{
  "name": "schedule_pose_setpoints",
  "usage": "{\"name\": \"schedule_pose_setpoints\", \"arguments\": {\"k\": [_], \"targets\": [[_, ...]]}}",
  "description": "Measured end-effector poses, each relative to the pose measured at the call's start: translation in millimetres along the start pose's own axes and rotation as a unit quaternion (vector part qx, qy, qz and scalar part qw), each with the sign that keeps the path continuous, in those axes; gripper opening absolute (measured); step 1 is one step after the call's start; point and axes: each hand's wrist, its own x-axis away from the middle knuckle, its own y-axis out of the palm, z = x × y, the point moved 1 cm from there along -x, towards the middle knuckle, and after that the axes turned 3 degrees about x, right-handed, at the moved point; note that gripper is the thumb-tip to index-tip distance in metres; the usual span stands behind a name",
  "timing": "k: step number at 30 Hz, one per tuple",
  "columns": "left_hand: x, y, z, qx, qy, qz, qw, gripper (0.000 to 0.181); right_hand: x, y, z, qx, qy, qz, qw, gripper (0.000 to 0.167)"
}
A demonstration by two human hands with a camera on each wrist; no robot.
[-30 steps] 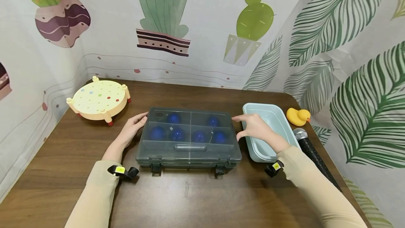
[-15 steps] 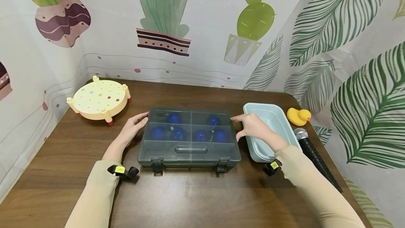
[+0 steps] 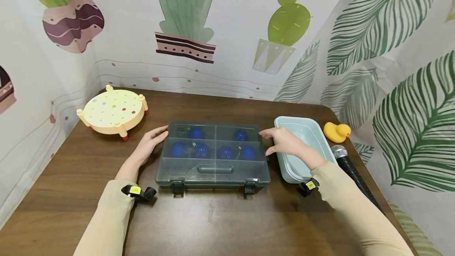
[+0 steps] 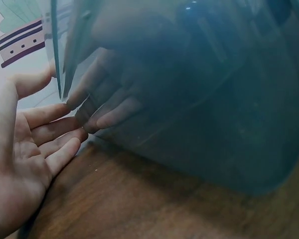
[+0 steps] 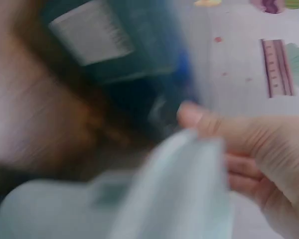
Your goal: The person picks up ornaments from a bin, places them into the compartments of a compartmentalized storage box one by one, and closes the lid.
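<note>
A dark translucent plastic case lies flat in mid-table with its lid down. Several blue balls show through the lid. Two black latches stick out at the front. My left hand is at the case's left side. In the left wrist view its extended fingers touch the side wall, and the thumb lies near the rim. My right hand is at the right side, thumb and index finger spread against the case. The right wrist view is blurred, so its contact there is unclear.
Just right of the case stands a light blue tub, partly under my right forearm. Beyond it are a yellow rubber duck and a black microphone. A round yellow pegged stand sits at the back left. A patterned cloth hangs behind.
The case's front edge has shifted very slightly, its left corner moving a little right. Both hands stay at its sides. The head view has drifted a few pixels.
</note>
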Motion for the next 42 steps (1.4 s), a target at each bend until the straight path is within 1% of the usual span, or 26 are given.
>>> {"name": "schedule_pose_setpoints", "arguments": {"k": [1,3,5,7,9,12,14,19,25,30,34,38,42], "targets": [[-0.1,0.2,0.5,0.002,-0.002,0.0,1.0,0.058,-0.6,-3,-2,-0.012,0.01,-0.004,0.9999,0.064],[0.1,1.2,2.0,0.004,-0.005,0.001,1.0,0.058,-2.4,-10,-7,-0.034,0.028,-0.001,0.999,0.058],[0.1,2.0,2.9,0.007,-0.008,0.003,0.9999,0.058,-5.1,-16,-15,-0.054,0.042,0.013,0.9975,0.053],[0.1,2.4,2.5,0.008,-0.009,0.006,0.9999,0.058,-9.0,-21,-26,-0.072,0.045,0.028,0.996,0.048],[0.1,2.4,2.8,0.013,-0.008,0.009,0.9999,0.059,-13.7,-22,-38,-0.08,0.036,0.04,0.9953,0.045],[-0.2,2.3,3.9,0.011,-0.001,0.015,0.9998,0.058,-21.4,-18,-58,-0.089,0.014,0.041,0.9951,0.043],[0.2,1.4,6.6,0.005,0.011,0.018,0.9998,0.057,-26.3,-15,-70,-0.089,-0.006,0.039,0.9952,0.042],[1.7,-0.9,17.3,-0.025,0.047,0.028,0.9982,0.058,-36.6,-3,-98,-0.086,-0.047,0.025,0.9949,0.042],[5.3,-0.1,32.3,-0.076,0.067,0.025,0.9945,0.059,-46.5,17,-124,-0.086,-0.083,0.008,0.9928,0.042],[9.6,1.9,44.5,-0.09,0.084,0.012,0.9923,0.055,-51.5,33,-140,-0.099,-0.114,-0.002,0.9886,0.042],[11.7,4.4,51.5,-0.111,0.087,-0.005,0.99,0.049,-52.7,42,-149,-0.11,-0.128,-0.009,0.9855,0.044],[13.8,7.7,56.6,-0.141,0.09,-0.034,0.9854,0.044,-53.3,49,-157,-0.122,-0.138,-0.019,0.9826,0.046],[21.7,11.8,62.8,-0.163,0.097,-0.071,0.9793,0.047,-53.7,53,-162,-0.127,-0.148,-0.027,0.9804,0.049]]}}
